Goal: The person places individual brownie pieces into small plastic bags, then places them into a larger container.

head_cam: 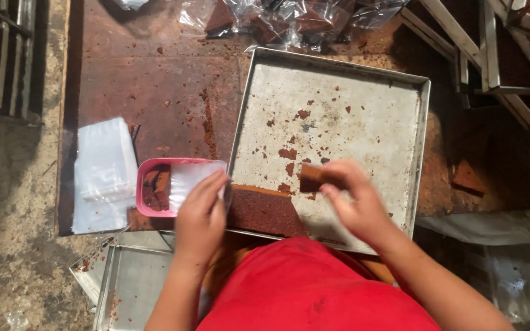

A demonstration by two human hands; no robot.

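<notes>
At the far left of the surface [154, 92] I note a stack of clear plastic bags [102, 175], lying flat and untouched. Just to its right sits a pink container [154, 187] with a clear bag [194, 181] held open at its mouth; dark brown pieces show inside the container's left part.

My left hand [202, 211] rests on that bag, fingers closed lightly on the film at the rim of the container. I judge the film to be thin, limp and slippery; it is best pinched at the open edge, as it is now.

To the right lies a large metal tray [363, 79], strewn with brown crumbs. A brown cake slab [265, 211] lies at the tray's near left corner, just beside my left hand.

My right hand [354, 199] is over the tray's near middle, thumb and fingers closed on a small cake piece [311, 178]. The hand is blurred, so I cannot tell how firm the grip is. Judging from the crumbs, the piece is light, soft and crumbly; it ought to be taken by its long sides with gentle, even pressure, not by a corner.

Beyond the tray, at the far edge of the surface, lie filled clear packets [289, 21]. Near me, below the surface, more empty trays [130, 282] are stacked.
</notes>
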